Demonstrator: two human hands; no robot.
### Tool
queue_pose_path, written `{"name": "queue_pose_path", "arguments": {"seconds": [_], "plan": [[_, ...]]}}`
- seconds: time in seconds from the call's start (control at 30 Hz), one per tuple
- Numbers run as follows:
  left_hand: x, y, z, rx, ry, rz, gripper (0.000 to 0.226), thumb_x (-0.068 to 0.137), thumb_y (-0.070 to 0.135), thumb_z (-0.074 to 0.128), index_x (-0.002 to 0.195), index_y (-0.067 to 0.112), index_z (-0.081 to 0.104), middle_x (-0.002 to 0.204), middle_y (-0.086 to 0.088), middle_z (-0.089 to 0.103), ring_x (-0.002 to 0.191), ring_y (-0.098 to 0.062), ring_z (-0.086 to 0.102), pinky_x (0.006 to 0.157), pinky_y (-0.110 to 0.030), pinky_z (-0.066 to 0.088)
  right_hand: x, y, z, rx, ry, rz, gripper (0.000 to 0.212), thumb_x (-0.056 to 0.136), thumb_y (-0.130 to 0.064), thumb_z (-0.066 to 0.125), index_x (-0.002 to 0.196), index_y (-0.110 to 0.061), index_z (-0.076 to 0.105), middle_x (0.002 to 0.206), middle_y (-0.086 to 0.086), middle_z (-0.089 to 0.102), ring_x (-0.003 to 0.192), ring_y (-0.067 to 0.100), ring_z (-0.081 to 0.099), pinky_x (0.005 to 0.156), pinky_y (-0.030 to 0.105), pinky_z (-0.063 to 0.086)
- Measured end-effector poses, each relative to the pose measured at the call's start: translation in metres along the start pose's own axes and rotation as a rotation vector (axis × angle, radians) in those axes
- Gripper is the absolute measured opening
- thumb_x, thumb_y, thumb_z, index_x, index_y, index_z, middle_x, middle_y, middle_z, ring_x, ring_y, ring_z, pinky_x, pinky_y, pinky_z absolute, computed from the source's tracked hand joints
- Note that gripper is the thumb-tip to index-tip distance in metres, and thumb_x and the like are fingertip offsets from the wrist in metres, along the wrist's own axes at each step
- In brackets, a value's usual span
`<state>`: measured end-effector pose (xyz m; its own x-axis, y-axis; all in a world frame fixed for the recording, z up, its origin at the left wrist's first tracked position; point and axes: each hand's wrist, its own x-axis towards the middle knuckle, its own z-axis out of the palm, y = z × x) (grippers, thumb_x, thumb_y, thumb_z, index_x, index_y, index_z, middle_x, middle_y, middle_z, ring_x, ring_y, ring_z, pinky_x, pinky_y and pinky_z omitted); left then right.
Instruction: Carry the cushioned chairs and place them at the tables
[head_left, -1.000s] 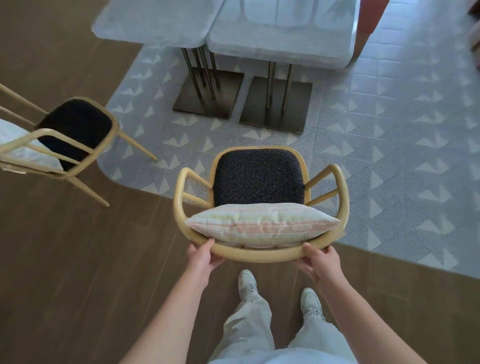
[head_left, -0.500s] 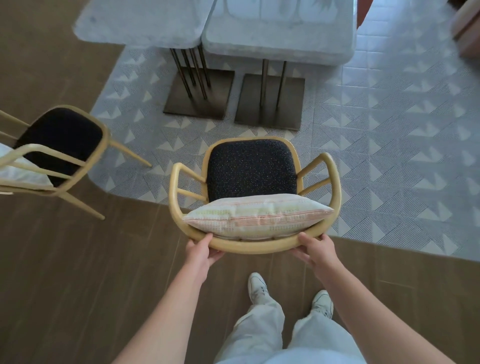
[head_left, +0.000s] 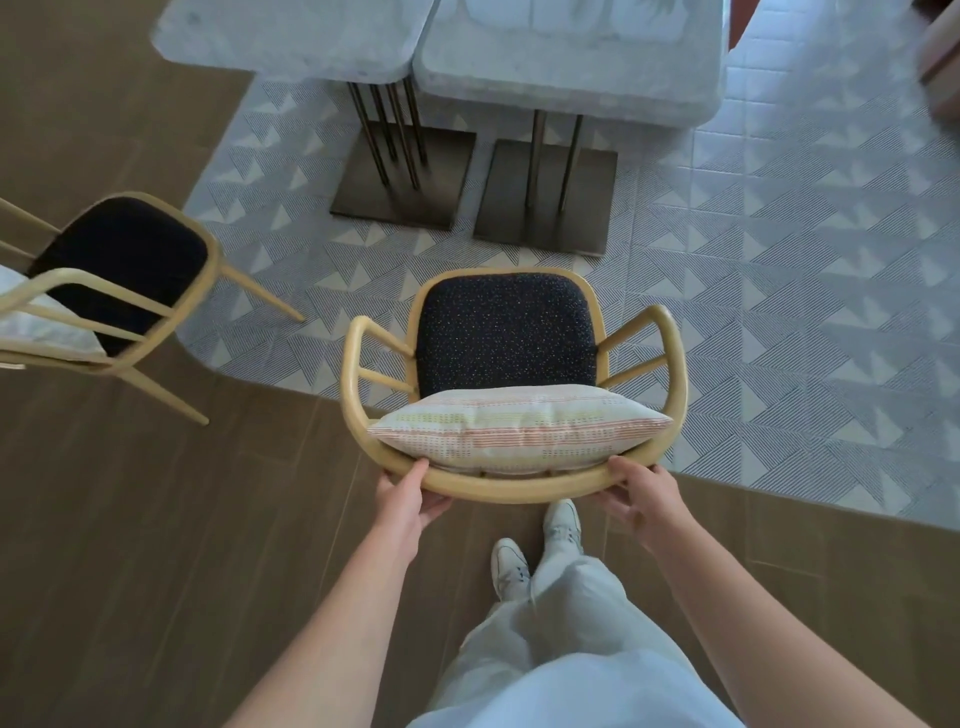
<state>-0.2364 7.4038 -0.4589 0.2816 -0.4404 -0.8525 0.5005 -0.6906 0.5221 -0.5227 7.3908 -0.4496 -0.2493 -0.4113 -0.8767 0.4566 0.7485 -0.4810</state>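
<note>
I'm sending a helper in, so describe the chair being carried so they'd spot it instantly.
Start at the two grey marble-topped tables on the patterned tile. In front of them is a light wooden armchair with a dark speckled seat. Unlike the matching chair at left, two hands hold its curved backrest.

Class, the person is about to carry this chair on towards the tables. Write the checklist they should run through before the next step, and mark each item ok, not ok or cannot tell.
1. Left hand grips the back rail of the carried chair: ok.
2. Right hand grips the same rail: ok.
3. Striped pillow sits inside the chair, against the rail: ok.
4. Patterned floor between the chair and the table bases is free of things: ok.
5. Second chair stands off to the left, apart from the carried one: ok.
6. Carried chair's legs clear the floor: cannot tell, hidden under the seat.
</note>
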Motion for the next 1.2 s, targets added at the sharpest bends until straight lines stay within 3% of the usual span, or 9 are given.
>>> {"name": "queue_pose_path", "arguments": {"seconds": [0.07, 0.2, 0.37, 0.5, 0.6, 0.83, 0.97, 1.2], "plan": [[-0.001, -0.001, 0.001, -0.013, 0.01, -0.017, 0.035, 0.099, 0.013, 0.063, 0.132, 0.015, 0.051, 0.112, -0.015, 0.07, 0.092, -0.03, 0.073, 0.07, -0.046, 0.061, 0.004, -0.004, -0.003, 0.011, 0.012, 0.003, 0.036, 0.092, -0.002, 0.065, 0.125, 0.0, 0.05, 0.116, 0.022, 0.067, 0.094, 0.034, 0.072, 0.07, 0.047, 0.063], [-0.001, -0.001, 0.002, -0.05, 0.015, -0.075, 0.038, 0.097, 0.008, 0.066, 0.131, 0.009, 0.049, 0.122, -0.02, 0.066, 0.105, -0.035, 0.069, 0.082, -0.054, 0.059, 0.011, -0.013, -0.005, -0.025, -0.018, 0.004, 0.029, 0.094, -0.003, 0.064, 0.12, 0.002, 0.054, 0.107, 0.02, 0.071, 0.087, 0.032, 0.074, 0.061, 0.044, 0.062], [0.006, 0.011, 0.016, -0.033, 0.049, -0.049, 0.044, 0.094, -0.003, 0.063, 0.135, 0.006, 0.048, 0.125, -0.021, 0.064, 0.105, -0.034, 0.067, 0.072, -0.05, 0.059, 0.019, -0.029, 0.001, -0.082, -0.002, -0.033, 0.016, 0.091, 0.002, 0.064, 0.105, -0.002, 0.058, 0.106, 0.021, 0.071, 0.083, 0.032, 0.074, 0.052, 0.036, 0.06], [0.016, 0.028, 0.04, -0.036, 0.045, -0.04, 0.044, 0.095, -0.003, 0.063, 0.136, 0.005, 0.048, 0.125, -0.02, 0.064, 0.105, -0.033, 0.067, 0.072, -0.049, 0.06, 0.029, -0.055, 0.009, -0.041, -0.023, -0.064, 0.02, 0.092, 0.002, 0.064, 0.11, 0.001, 0.055, 0.105, 0.021, 0.07, 0.072, 0.027, 0.076, 0.051, 0.035, 0.059], [0.026, 0.046, 0.064, -0.027, 0.031, -0.021, 0.038, 0.095, -0.003, 0.062, 0.132, 0.004, 0.052, 0.124, -0.02, 0.065, 0.104, -0.033, 0.068, 0.077, -0.051, 0.06, 0.041, -0.083, 0.018, -0.018, -0.034, -0.077, 0.026, 0.092, 0.002, 0.063, 0.116, 0.004, 0.053, 0.106, 0.021, 0.07, 0.071, 0.025, 0.076, 0.051, 0.034, 0.059], [0.056, 0.103, 0.11, 0.043, 0.012, 0.028, 0.031, 0.097, 0.0, 0.062, 0.127, 0.005, 0.053, 0.121, -0.018, 0.067, 0.101, -0.03, 0.07, 0.083, -0.051, 0.061, 0.07, -0.134, 0.049, 0.025, -0.049, -0.056, 0.019, 0.092, 0.003, 0.063, 0.108, 0.001, 0.053, 0.109, 0.021, 0.069, 0.08, 0.029, 0.076, 0.053, 0.038, 0.06], [0.067, 0.127, 0.135, 0.101, 0.0, 0.052, 0.035, 0.097, 0.002, 0.062, 0.13, 0.007, 0.053, 0.121, -0.015, 0.067, 0.102, -0.028, 0.07, 0.08, -0.047, 0.062, 0.084, -0.155, 0.06, 0.011, -0.044, -0.049, 0.027, 0.092, 0.002, 0.062, 0.117, 0.003, 0.054, 0.109, 0.021, 0.071, 0.087, 0.03, 0.074, 0.056, 0.039, 0.062], [0.072, 0.133, 0.155, 0.17, 0.049, 0.074, 0.031, 0.098, 0.004, 0.061, 0.128, 0.004, 0.053, 0.114, -0.014, 0.067, 0.097, -0.025, 0.07, 0.061, -0.036, 0.062, 0.088, -0.157, 0.059, 0.003, -0.002, -0.018, 0.02, 0.091, 0.004, 0.063, 0.11, 0.006, 0.058, 0.11, 0.024, 0.069, 0.091, 0.033, 0.072, 0.052, 0.036, 0.061]]}}
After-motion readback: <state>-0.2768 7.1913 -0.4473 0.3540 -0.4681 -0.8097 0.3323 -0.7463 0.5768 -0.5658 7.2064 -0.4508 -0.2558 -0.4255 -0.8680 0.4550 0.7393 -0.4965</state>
